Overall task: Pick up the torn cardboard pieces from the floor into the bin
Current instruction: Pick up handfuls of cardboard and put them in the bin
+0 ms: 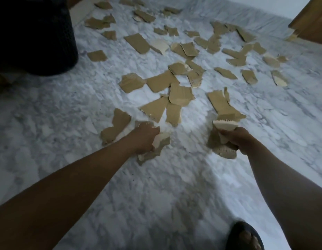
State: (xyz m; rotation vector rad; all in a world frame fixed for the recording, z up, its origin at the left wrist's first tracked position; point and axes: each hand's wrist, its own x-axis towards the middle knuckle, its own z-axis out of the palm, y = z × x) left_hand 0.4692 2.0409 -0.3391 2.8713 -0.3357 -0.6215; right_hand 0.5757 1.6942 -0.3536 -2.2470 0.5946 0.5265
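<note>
From the head camera, the marble floor fills nearly the whole frame, and torn cardboard pieces lie scattered over its middle and upper part, some overlapping, some alone. The dark bin stands in the upper left of the frame, on the floor, with the nearest scraps just beside its base and none seen inside it from this angle. Both bare arms reach in from the bottom corners. The left hand, left of centre, has its fingers curled down onto a torn piece whose pale underside shows beside the knuckles. The picture is blurred here, so the piece seems gripped, but whether it has left the floor cannot be told. A long brown scrap lies just to the left of that hand. The right hand, right of centre, is clenched round a bunch of pieces that stick out above and below the fist, their corrugated edges showing. At the bottom right a foot in a dark sandal rests on the floor. A wooden panel fills the upper right corner.
</note>
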